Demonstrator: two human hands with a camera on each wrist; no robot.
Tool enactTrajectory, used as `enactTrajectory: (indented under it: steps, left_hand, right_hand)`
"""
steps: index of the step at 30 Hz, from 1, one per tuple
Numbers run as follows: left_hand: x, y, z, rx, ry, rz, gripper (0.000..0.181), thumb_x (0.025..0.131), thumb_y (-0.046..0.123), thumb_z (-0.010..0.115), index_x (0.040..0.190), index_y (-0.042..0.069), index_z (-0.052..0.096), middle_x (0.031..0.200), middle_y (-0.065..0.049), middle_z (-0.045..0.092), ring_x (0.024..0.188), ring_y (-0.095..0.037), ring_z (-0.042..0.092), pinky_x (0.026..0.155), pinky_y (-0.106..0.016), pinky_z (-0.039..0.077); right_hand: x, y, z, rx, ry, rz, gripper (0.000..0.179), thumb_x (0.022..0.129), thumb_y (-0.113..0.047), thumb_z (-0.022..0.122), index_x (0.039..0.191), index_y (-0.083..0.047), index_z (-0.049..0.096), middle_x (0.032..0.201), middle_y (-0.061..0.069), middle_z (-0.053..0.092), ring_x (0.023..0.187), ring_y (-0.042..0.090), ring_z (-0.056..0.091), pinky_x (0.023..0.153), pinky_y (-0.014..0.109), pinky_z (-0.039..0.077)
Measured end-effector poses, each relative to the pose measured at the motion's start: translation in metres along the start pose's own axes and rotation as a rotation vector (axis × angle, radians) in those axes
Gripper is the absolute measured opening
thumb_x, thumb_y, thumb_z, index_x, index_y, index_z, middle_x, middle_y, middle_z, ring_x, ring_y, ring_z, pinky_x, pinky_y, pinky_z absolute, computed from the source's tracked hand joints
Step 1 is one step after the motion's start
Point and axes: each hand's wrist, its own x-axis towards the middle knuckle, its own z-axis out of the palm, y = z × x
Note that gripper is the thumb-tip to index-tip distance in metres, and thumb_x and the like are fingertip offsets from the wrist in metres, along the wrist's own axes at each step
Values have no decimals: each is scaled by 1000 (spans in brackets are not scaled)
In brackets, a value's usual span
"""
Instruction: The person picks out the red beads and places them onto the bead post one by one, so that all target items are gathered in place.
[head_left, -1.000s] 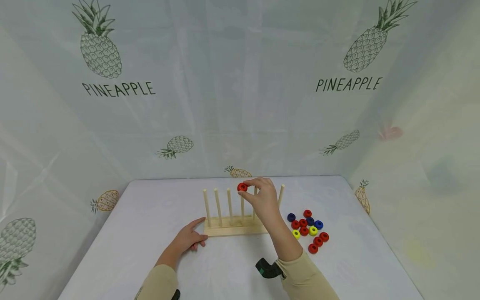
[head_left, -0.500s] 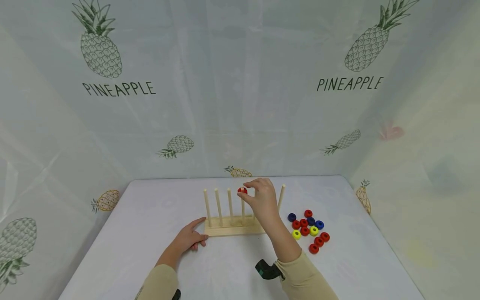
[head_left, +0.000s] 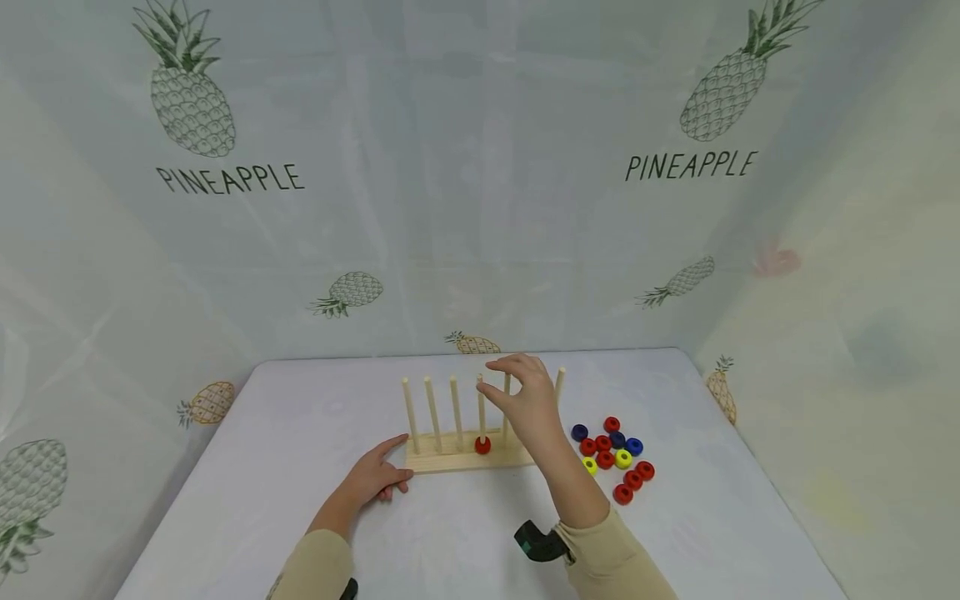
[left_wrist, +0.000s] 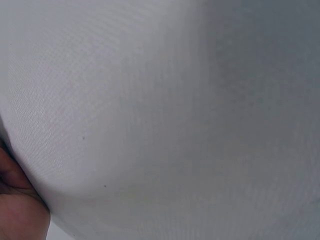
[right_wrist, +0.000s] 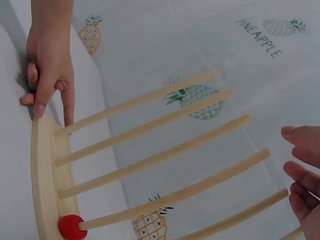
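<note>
A wooden peg rack (head_left: 442, 463) with several upright pegs stands mid-table. My left hand (head_left: 378, 475) holds its left end, the index finger at the back corner and the thumb at the front one. A red ring bead (head_left: 482, 445) sits around the foot of the fourth peg from the left, down on the base. Beside the top of that peg, my right hand (head_left: 528, 400) is raised with thumb and index finger apart and nothing between them. In the right wrist view, the bead (right_wrist: 72, 227) is seen low on its peg.
To the right of the rack lie several loose ring beads: red beads (head_left: 633, 480), yellow beads (head_left: 623, 459) and blue beads (head_left: 634, 447). A pineapple-print curtain (head_left: 465, 208) hangs behind the white table (head_left: 300, 433).
The red bead, earlier pinched in my right hand at the peg's top, has been let go and has dropped to the base. My left hand has stayed on the rack.
</note>
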Motion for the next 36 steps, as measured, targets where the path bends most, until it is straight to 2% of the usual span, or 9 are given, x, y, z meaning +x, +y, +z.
enactTrajectory:
  steps: [8,17,23,29,36]
  left_hand:
    - [0,-1,-4,-6,-7,9,77,87,10,74,151,3,31,65,-9,68,40,-7,45,44,-22,42]
    - [2,-3,-6,6,5,3,78,86,11,75,151,4,32,65,-9,67,40,-7,45,42,-22,42]
    - [1,-2,-9,-20,-7,-2,78,87,9,74,151,3,30,65,-11,67,40,-8,44,43,-23,42]
    - [1,-1,-8,-39,-25,-3,80,86,8,73,151,2,28,64,-10,67,41,-7,45,43,-22,41]
    - [2,-1,-2,-45,-32,-12,79,87,8,72,152,3,27,64,-10,67,41,-6,44,43,-21,40]
  right_hand:
    - [-12,3,-10,117,32,53,26,80,-18,83,104,-16,74,106,-6,65,106,19,55,93,44,45]
    - [-24,17,-16,219,57,105,25,79,-15,82,103,-12,74,102,-2,66,97,17,56,91,44,46]
    - [-32,26,-17,223,66,156,24,80,-16,82,102,-12,74,103,-1,66,97,27,57,88,42,46]
    - [-41,39,-22,203,67,213,24,81,-17,81,103,-12,74,103,-1,67,97,26,57,87,45,47]
    - [-52,59,-30,160,75,281,24,82,-19,81,103,-13,74,103,1,68,96,24,57,84,37,48]
